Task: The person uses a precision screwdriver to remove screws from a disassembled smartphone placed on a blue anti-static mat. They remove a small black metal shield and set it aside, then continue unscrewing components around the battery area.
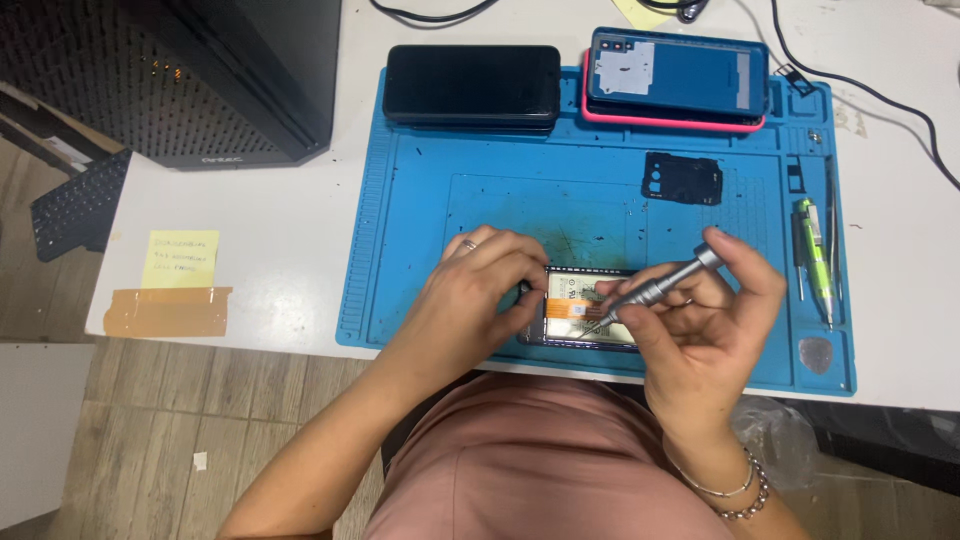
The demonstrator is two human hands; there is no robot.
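An opened phone [580,305] lies near the front edge of a blue work mat [410,220], its battery and an orange flex cable showing. My left hand [475,300], with a ring on one finger, rests on the phone's left end and steadies it. My right hand [705,320] grips a grey metal screwdriver [660,285], its tip pointing down-left onto the phone's inside. A bracelet sits on my right wrist.
At the mat's back stand a black phone [472,85] and a blue back cover on a pink-edged phone [675,78]. A black frame piece [683,178], a green tool [812,255] and a pick [816,353] lie to the right. A computer tower [200,80] and a yellow note [180,258] are at left.
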